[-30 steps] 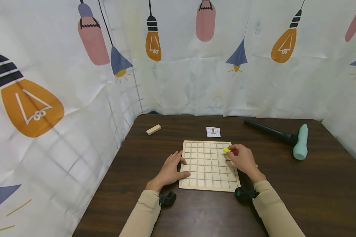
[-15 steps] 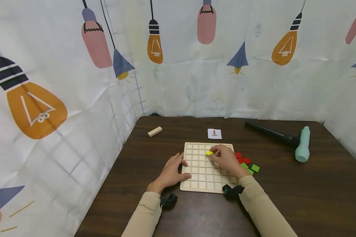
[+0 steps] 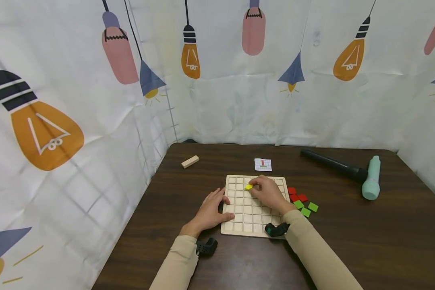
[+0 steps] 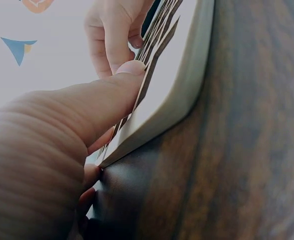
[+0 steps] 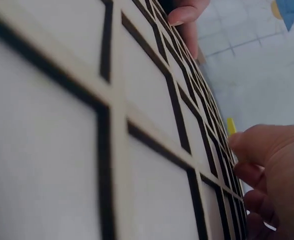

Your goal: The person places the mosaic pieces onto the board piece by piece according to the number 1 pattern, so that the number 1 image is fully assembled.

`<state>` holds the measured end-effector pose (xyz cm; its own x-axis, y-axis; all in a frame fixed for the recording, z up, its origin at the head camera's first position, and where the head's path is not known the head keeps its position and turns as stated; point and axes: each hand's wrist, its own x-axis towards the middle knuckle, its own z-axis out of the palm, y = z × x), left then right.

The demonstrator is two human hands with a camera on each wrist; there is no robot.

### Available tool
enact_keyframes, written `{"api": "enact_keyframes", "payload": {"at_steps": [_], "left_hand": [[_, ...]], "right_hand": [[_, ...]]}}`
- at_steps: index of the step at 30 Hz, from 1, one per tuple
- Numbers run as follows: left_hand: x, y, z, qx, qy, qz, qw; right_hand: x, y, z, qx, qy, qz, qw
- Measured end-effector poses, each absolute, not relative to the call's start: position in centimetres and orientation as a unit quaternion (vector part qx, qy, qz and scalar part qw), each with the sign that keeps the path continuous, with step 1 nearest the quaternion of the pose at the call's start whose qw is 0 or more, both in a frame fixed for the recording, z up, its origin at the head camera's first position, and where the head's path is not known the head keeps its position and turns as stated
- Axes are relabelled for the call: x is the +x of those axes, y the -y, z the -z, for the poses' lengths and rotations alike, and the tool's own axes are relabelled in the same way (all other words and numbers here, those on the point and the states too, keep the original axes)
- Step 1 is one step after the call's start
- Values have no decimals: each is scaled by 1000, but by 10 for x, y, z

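Note:
A light wooden grid board point(image 3: 239, 219) lies on the dark table in front of me. My left hand point(image 3: 211, 209) rests at its left edge, thumb point(image 4: 129, 70) on the top face and the fingers spread along the side. Between thumb and fingertips my right hand point(image 3: 270, 194) pinches a yellow square tile point(image 3: 248, 187), close over the upper part of the grid, left of its middle. In the right wrist view only a thin edge of the yellow tile point(image 5: 231, 125) shows beyond the thumb. The visible grid squares hold no tiles.
Right of the board lie several loose tiles, red ones point(image 3: 302, 197) and green ones point(image 3: 313, 207). Behind it is a small printed card point(image 3: 263, 164). A wooden block point(image 3: 190, 162) sits back left; a long black cylinder point(image 3: 330, 163) and a mint-green bottle-shaped object point(image 3: 371, 179) lie back right.
My right hand has carried the yellow tile leftward over the board from its right edge, uncovering the red and green tiles. The left hand has stayed at the left edge.

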<state>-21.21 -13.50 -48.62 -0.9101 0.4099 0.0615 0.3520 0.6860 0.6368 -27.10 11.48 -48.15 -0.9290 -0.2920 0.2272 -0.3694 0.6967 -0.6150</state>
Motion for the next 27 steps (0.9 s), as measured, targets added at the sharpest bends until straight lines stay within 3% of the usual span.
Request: {"api": "enact_keyframes", "payload": {"at_steps": [14, 27], "left_hand": [[-211, 134, 486, 202, -918, -338, 39], [-210, 135, 485, 207, -917, -340, 40]], "right_hand": [[-271, -106, 486, 174, 927, -316, 98], [-270, -103, 480, 165, 937, -302, 57]]}}
